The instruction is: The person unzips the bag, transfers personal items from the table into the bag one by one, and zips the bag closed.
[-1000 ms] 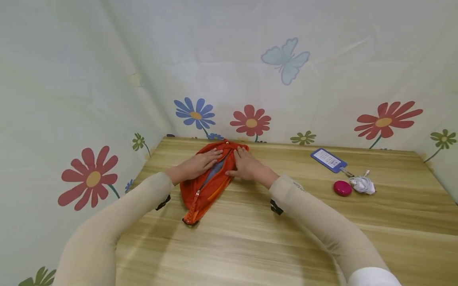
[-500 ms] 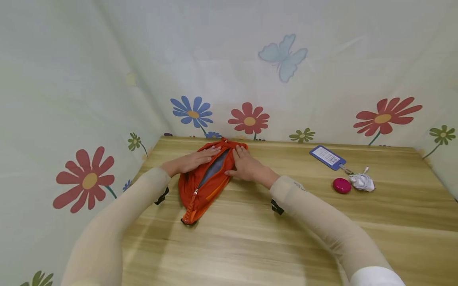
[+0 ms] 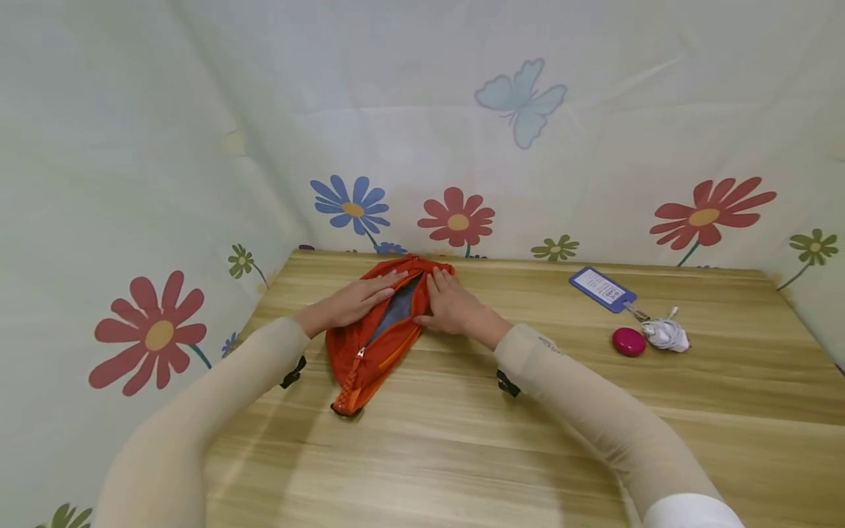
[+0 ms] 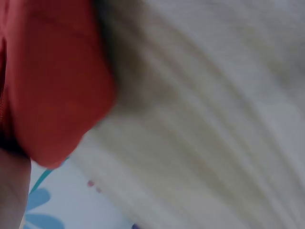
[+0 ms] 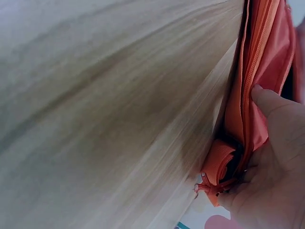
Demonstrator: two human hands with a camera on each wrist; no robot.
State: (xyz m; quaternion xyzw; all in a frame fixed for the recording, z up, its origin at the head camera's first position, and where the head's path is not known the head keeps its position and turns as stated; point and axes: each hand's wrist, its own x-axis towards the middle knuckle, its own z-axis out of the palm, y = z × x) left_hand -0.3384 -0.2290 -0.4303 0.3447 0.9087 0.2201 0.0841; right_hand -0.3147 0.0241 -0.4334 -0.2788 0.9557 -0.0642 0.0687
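Observation:
An orange-red zippered waist bag lies on the table, its zipper apart and grey lining showing. My left hand rests on the bag's left side with the fingers extended across the fabric. On the right edge of the opening, my right hand lies with straight fingers, its thumb pressing the side beside a zipper. A rolled strap end sits by that hand in the right wrist view. Only red fabric and a sliver of the hand show in the left wrist view.
On the right of the wooden table lie a blue badge holder with a clip, a round magenta case and a white charger with bundled cable. A flower-printed curtain stands behind.
The bag's opening has spread wider as my left hand shifted slightly left. My right hand stays nearly in place on the bag. The view has drifted a little.

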